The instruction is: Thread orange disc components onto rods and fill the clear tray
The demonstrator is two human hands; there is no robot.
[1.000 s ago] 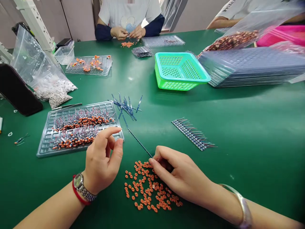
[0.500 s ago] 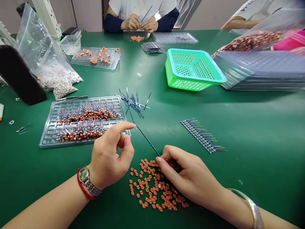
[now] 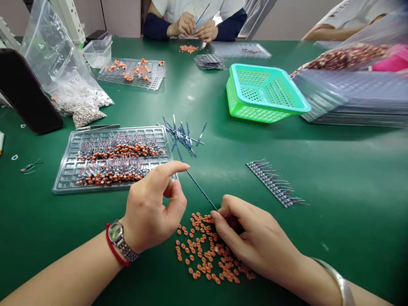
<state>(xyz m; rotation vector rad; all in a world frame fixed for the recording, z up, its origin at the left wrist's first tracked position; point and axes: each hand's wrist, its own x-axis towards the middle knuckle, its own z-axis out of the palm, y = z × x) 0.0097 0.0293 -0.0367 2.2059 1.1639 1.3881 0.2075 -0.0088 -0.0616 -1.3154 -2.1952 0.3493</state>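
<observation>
A thin dark strip (image 3: 201,190) slants between my hands. My right hand (image 3: 247,225) pinches its lower end between thumb and fingers. At the strip's upper end is the index fingertip of my left hand (image 3: 154,204); its thumb stands apart from that finger, with nothing held between them. Small orange rings (image 3: 199,255) lie scattered on the table below and between the hands. Behind my left hand, a clear tray (image 3: 65,170) holds rows of small orange-tipped parts with wires. Loose dark strips (image 3: 183,137) are piled just right of the tray.
A row of wired boards (image 3: 272,185) lies to the right. Farther back are a green basket (image 3: 266,91), stacked clear trays (image 3: 360,97), another tray with orange pieces (image 3: 132,74), plastic bags (image 3: 57,59) and a dark phone (image 3: 28,91). Across the table, a person's hands (image 3: 196,27) hold a thin strip.
The whole view has shifted slightly, so most things appear a little farther right. Both my hands keep nearly the same pose around the strip.
</observation>
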